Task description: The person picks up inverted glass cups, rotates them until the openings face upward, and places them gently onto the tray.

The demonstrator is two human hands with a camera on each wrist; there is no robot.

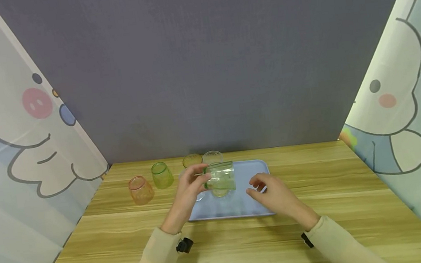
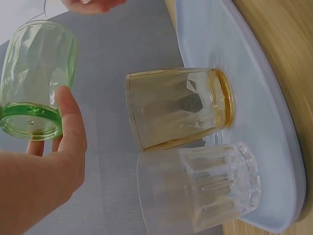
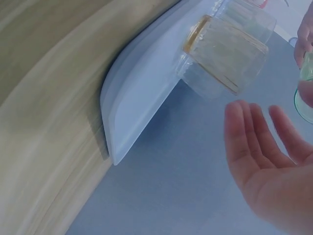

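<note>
Glass (image 1: 222, 177) sideways, green base (image 2: 30, 122) between left fingers (image 1: 196, 167).

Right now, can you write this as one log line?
left hand: holds green glass sideways; right hand: empty; blue tray: holds amber glass, clear glass

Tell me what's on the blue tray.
An amber glass and a clear glass stand on the blue tray in the left wrist view. From the head view, the left hand and the green glass it holds cover part of the tray, so more may be hidden.
</note>
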